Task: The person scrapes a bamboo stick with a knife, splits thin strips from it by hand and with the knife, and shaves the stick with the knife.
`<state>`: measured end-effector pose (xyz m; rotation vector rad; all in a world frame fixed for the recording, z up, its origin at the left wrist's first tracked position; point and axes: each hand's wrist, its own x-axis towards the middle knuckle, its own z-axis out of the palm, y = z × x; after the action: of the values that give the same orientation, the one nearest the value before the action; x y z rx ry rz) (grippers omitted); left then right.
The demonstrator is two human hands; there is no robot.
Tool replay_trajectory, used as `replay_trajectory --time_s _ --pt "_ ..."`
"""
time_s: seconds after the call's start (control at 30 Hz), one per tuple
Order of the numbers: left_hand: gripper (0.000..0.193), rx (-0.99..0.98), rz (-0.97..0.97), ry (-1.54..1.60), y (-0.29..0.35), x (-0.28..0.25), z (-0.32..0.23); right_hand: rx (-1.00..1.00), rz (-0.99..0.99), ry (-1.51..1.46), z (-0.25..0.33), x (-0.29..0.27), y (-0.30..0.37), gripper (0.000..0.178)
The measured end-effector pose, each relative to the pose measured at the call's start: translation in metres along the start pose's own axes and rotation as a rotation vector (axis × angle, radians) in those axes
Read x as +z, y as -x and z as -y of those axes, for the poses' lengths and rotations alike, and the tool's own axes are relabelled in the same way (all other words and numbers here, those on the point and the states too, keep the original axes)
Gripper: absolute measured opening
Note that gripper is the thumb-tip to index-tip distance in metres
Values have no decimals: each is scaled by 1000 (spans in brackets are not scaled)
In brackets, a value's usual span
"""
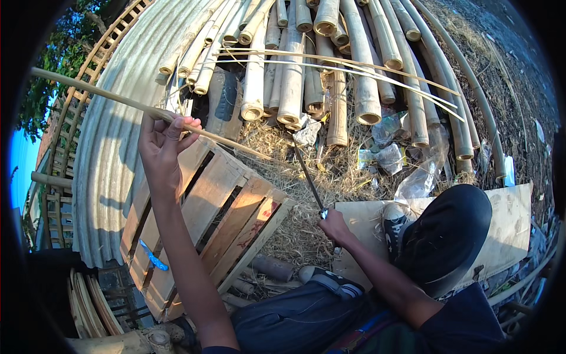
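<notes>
Raised at the left, my left hand [168,138] pinches a long, thin bamboo strip [100,89] between thumb and fingers. One end of the strip reaches the far left and the other slants down over a wooden crate [203,218]. My right hand [336,227], low near my shoe, is closed round the handle of a long, narrow, dark-bladed knife [306,168]. Its blade points away from me over the straw-littered ground, apart from the strip. Several pale split strips [348,63] lie across the bamboo poles ahead.
Stacked bamboo poles [290,82] point their cut ends toward me. Corrugated sheeting [112,153] stands left, beside a bamboo ladder-like frame [62,135]. A flat board [501,218] lies under my right foot. Plastic litter [389,159] and shavings cover the ground. Curved strips [91,304] rest at lower left.
</notes>
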<state>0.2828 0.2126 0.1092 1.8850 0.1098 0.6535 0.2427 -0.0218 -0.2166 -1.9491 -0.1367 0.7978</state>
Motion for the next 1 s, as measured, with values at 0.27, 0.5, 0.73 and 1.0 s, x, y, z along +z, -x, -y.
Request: replay_trajectory --time_s 0.27,0.5,0.73,1.0 --pt "18 6 -15 -24 4 -2 -4 -461 -58 -218 125 -8 52 28" --pt "17 12 -49 -17 8 -7 4 -68 -114 113 -24 8 -1 20" --pt "20 12 -98 -120 6 -2 -5 -328 33 -5 115 -17 46 29" --pt "19 55 -39 -180 -1 12 -4 -163 46 92 1 2 1 20"
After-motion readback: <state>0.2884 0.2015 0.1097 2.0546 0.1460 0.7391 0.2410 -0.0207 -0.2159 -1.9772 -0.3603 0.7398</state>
